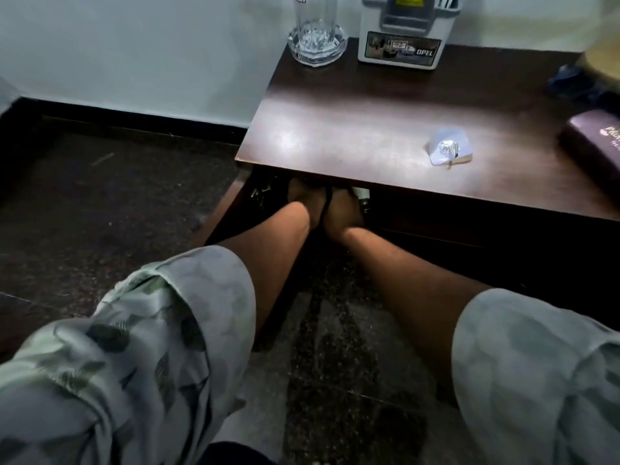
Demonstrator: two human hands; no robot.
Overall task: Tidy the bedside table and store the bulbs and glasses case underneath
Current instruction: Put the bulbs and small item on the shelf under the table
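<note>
Bulbs: one white base [364, 196] shows under the table [352, 129], just beside the right hand [342, 209]. The left hand [302, 199] reaches in alongside; neither grip can be made out. Items should probably be set well back, clear of the edge. On top: one glass [315, 31], one organiser [406, 35], one wrapper [448, 147], one box [593, 139].

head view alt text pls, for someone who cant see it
Both hands, left hand and right hand, reach into the dark space under a wooden bedside table. On top sit a glass, a white organiser and a small wrapper.
</note>
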